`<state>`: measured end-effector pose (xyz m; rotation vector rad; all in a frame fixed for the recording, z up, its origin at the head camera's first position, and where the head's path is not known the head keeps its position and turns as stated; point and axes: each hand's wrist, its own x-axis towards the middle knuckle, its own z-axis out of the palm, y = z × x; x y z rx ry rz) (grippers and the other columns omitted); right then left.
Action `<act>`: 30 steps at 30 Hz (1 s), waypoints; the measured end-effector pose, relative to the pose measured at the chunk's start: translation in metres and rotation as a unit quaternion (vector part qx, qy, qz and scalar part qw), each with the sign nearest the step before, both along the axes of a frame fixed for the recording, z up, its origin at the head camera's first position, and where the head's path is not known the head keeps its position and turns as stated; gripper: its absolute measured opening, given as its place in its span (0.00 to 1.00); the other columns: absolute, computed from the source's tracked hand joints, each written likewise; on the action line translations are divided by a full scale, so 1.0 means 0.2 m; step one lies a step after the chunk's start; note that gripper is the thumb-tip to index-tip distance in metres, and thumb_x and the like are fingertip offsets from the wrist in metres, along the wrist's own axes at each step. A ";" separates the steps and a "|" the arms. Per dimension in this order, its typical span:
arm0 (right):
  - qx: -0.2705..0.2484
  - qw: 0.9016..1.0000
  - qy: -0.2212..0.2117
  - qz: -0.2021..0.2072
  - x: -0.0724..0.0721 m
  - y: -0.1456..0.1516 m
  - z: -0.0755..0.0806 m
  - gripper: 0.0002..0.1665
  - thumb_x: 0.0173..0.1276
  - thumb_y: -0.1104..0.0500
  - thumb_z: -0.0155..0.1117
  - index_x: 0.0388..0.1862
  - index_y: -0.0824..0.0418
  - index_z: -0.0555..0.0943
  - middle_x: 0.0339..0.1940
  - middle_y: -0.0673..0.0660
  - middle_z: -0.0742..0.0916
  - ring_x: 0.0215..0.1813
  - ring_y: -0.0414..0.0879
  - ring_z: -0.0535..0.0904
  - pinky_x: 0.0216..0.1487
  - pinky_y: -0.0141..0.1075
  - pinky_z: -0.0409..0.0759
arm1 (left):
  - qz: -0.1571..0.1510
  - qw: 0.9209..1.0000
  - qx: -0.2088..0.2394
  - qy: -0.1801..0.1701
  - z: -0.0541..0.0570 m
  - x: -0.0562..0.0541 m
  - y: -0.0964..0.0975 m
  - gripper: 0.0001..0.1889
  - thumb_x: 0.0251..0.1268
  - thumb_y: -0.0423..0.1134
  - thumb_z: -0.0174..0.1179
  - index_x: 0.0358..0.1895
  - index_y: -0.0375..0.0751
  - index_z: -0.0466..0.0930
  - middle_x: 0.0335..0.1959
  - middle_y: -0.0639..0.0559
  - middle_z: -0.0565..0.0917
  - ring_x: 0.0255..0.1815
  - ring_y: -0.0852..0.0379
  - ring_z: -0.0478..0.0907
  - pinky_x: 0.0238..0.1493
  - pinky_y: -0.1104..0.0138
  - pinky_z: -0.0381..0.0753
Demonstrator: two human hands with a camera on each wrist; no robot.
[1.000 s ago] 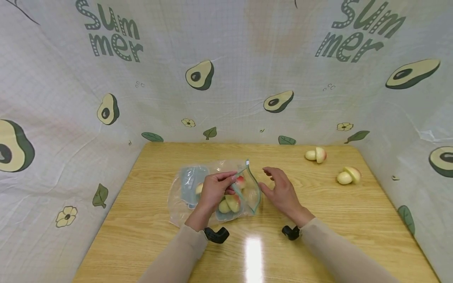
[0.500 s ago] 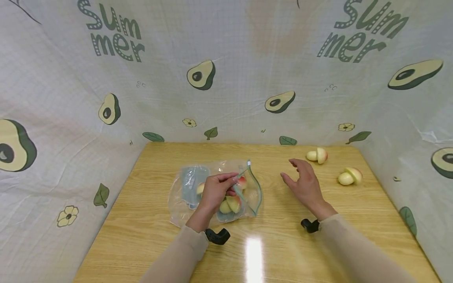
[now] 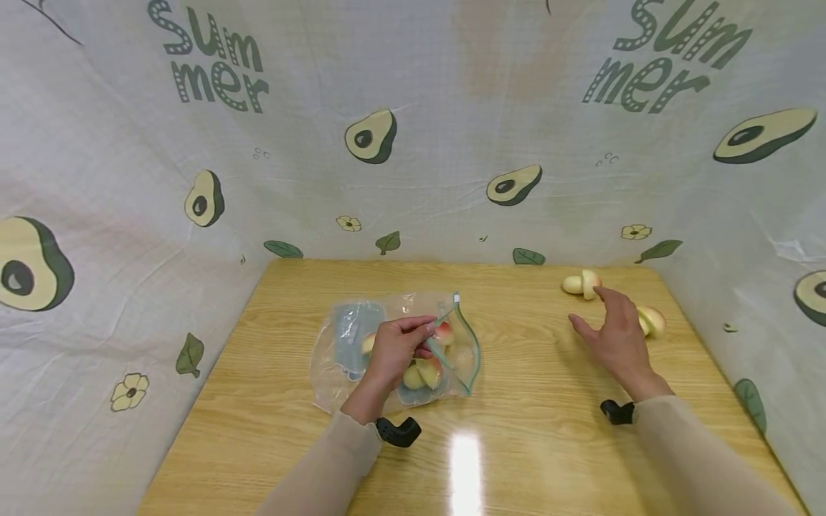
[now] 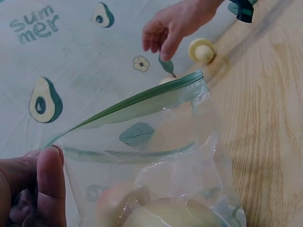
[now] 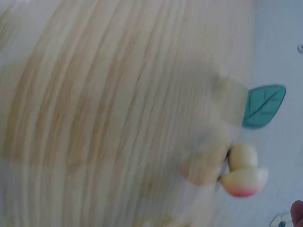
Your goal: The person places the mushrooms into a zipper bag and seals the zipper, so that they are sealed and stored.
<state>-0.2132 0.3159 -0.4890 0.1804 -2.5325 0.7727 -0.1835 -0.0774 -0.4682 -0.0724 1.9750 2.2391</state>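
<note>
A clear zip bag [image 3: 325,365] with a green closure strip lies on the table, its mouth facing right and gaping. My left hand [image 3: 395,350] pinches one edge of that mouth between thumb and fingers, seen close in the left wrist view. Through the plastic show several cream mushroom-shaped pieces [image 3: 422,373] with reddish caps. My right hand [image 3: 618,340] is over the table's right side, thumb and fingers spread, holding nothing. It partly covers one loose mushroom [image 3: 654,322]; another mushroom [image 3: 573,284] lies just beyond its fingertips. The right wrist view shows a mushroom [image 5: 244,170] too.
Everything sits on a wooden table [image 3: 516,444]. A white cloth [image 3: 445,201] printed with avocados and leaves hangs behind it and along both sides. Light-blue patches [image 3: 361,333] show within the bag.
My right hand has moved right, away from the bag's mouth to the loose mushrooms. The left hand keeps its pinch on the bag, which stays in place.
</note>
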 end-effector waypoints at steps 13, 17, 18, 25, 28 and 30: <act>0.024 0.996 -0.055 -0.071 0.01 0.35 -0.05 0.50 0.69 0.55 0.76 0.78 0.73 0.59 0.72 0.83 0.66 0.70 0.82 0.61 0.63 0.75 0.65 | -0.009 1.000 0.006 0.004 0.00 0.00 0.00 0.13 0.76 0.33 0.65 0.57 0.33 0.88 0.45 0.41 0.88 0.24 0.62 0.82 0.31 0.70 0.90; 0.026 0.991 -0.100 -0.084 0.01 0.44 -0.07 0.53 0.72 0.49 0.72 0.80 0.75 0.55 0.73 0.85 0.63 0.71 0.82 0.58 0.69 0.75 0.61 | -0.009 1.000 0.005 0.001 0.00 0.00 0.00 0.12 0.76 0.32 0.65 0.57 0.33 0.89 0.46 0.38 0.87 0.23 0.62 0.82 0.30 0.70 0.90; 0.026 0.990 -0.106 -0.085 0.01 0.46 -0.08 0.54 0.72 0.49 0.72 0.80 0.75 0.54 0.73 0.85 0.63 0.72 0.83 0.58 0.70 0.75 0.61 | -0.009 1.000 0.005 0.000 0.00 0.00 0.00 0.12 0.76 0.33 0.65 0.57 0.33 0.89 0.46 0.38 0.87 0.23 0.62 0.82 0.30 0.70 0.90; 0.024 0.988 -0.123 -0.086 0.01 0.55 -0.14 0.54 0.72 0.48 0.72 0.79 0.79 0.54 0.70 0.88 0.63 0.71 0.84 0.57 0.70 0.75 0.59 | -0.011 1.000 0.005 -0.005 0.00 0.00 0.01 0.12 0.76 0.33 0.65 0.56 0.33 0.89 0.40 0.46 0.87 0.24 0.62 0.82 0.30 0.70 0.90; 0.027 0.989 -0.116 -0.083 0.00 0.57 -0.16 0.53 0.71 0.49 0.73 0.77 0.80 0.56 0.68 0.88 0.65 0.68 0.84 0.59 0.67 0.75 0.61 | -0.009 1.000 0.006 -0.005 0.00 0.00 0.01 0.12 0.76 0.33 0.66 0.56 0.33 0.89 0.39 0.47 0.87 0.24 0.62 0.82 0.30 0.70 0.90; 0.028 0.990 -0.112 -0.081 0.00 0.57 -0.17 0.53 0.70 0.50 0.74 0.76 0.80 0.57 0.66 0.88 0.66 0.67 0.84 0.60 0.66 0.75 0.61 | -0.007 1.000 0.006 -0.005 -0.01 0.00 0.01 0.12 0.75 0.33 0.66 0.56 0.33 0.89 0.39 0.48 0.87 0.24 0.62 0.82 0.30 0.70 0.90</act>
